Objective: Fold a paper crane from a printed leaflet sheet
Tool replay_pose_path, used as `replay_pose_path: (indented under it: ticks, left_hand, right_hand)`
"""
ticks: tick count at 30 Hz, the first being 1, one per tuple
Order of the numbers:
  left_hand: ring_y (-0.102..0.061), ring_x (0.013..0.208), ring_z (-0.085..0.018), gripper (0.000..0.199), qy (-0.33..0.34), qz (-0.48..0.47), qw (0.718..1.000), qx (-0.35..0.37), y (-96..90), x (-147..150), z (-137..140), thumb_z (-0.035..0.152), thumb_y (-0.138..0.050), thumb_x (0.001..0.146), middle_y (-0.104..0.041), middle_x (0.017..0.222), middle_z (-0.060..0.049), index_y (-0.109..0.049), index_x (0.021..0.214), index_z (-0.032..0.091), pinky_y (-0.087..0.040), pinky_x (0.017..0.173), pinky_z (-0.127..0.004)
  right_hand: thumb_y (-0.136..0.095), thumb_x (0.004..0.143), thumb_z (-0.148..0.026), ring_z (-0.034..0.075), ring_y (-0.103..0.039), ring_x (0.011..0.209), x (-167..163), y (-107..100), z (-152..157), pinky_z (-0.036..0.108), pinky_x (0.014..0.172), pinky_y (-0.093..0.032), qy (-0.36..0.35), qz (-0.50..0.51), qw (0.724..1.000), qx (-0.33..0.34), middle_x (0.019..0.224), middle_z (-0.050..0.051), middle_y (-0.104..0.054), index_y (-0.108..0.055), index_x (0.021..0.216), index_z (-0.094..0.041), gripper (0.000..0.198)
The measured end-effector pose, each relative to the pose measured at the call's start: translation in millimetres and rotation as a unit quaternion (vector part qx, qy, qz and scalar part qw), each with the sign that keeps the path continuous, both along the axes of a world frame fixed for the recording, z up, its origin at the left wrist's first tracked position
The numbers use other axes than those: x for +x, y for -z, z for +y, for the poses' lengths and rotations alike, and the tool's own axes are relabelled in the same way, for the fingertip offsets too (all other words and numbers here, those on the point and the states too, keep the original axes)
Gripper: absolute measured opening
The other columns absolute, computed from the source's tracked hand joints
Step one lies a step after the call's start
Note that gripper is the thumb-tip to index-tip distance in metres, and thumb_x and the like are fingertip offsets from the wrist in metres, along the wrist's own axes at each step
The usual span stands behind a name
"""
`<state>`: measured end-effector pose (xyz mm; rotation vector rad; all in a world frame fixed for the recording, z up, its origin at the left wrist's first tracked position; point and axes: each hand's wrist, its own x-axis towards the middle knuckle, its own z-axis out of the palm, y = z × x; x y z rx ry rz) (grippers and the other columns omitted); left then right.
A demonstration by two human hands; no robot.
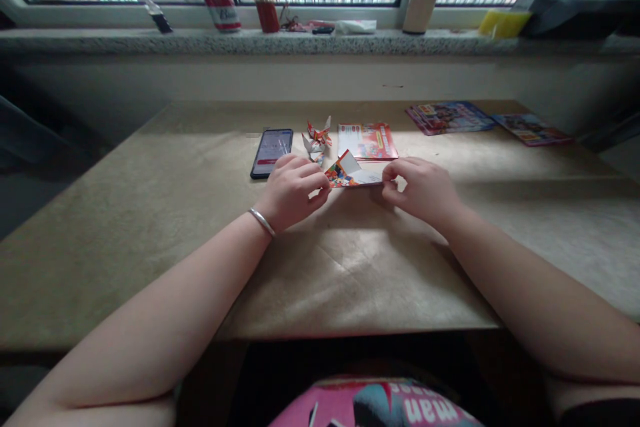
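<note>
Between my two hands is a piece of printed paper [367, 177], with one colourful corner folded over and standing up a little. My left hand [295, 188], with a silver bangle at the wrist, pinches its left end. At the right end, the thumb and fingers of my right hand [417, 187] close on the paper's edge. Just behind the paper lies a stack of red and white printed sheets [369, 140]. A folded paper figure [319, 135] in red and white stands behind my left hand. Beside that figure rests a phone [271, 152] with its screen lit.
Colourful printed booklets [450, 117] lie at the table's back right, with another pile [533, 128] beside them. On the stone windowsill [320, 44] stand a red can [220, 5], a red jar [267, 13], a brush [159, 19] and a yellow object [504, 23].
</note>
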<state>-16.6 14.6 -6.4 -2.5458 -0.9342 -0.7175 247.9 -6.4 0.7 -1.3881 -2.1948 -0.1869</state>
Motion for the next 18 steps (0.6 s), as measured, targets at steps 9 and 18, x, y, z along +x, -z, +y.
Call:
replay_pose_path:
  ticks: [9,18]
  left_hand:
    - [-0.056,0.075,-0.016,0.026,0.000,0.013,1.000,-0.028,-5.1,-4,2,0.028,-0.050,0.090,-0.066,0.075,-0.003,-0.063,0.070,0.020,-0.040,0.075,-0.032]
    - [-0.055,0.068,-0.015,0.022,0.012,-0.012,0.998,-0.063,2.2,-7,9,0.024,-0.052,0.086,-0.066,0.074,-0.004,-0.062,0.068,0.018,-0.039,0.066,-0.029]
  right_hand:
    - [-0.055,0.074,-0.024,0.020,-0.061,0.078,10,0,5,0.029,0.065,-0.040,0.002,-0.009,1.000,0.008,0.085,0.003,-0.070,-0.062,0.076,-0.023,0.008]
    - [-0.054,0.079,-0.022,0.019,-0.062,0.082,19,3,11,0.030,0.071,-0.045,-0.030,0.072,0.997,-0.004,0.088,0.004,-0.069,-0.064,0.089,-0.022,0.015]
